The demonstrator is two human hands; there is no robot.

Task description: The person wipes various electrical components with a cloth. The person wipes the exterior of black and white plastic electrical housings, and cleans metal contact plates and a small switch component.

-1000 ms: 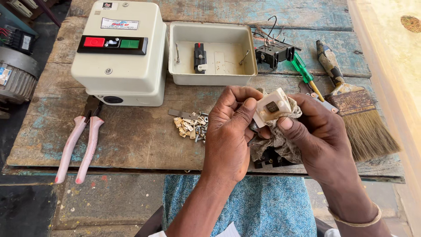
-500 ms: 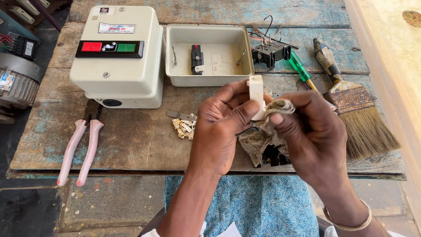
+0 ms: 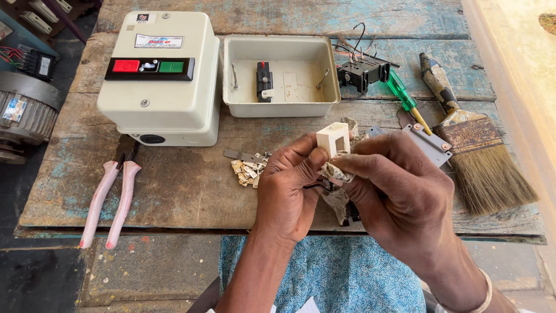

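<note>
Spanning the view, a weathered plank table (image 3: 174,191) bears pink-handled pliers (image 3: 110,200) left of the cream switch box (image 3: 162,81); right of the box, the left hand (image 3: 286,194) pinches a cream plastic block (image 3: 333,139), and the right hand (image 3: 399,197) grips a grimy rag (image 3: 336,174) against it.

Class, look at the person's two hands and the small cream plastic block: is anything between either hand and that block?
The left hand grips the cream block directly. A dirty rag lies between the right hand and the block.

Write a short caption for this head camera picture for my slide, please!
Two hands, left hand and right hand, rub a small cream plastic block with a dirty rag over a worn wooden table.
</note>
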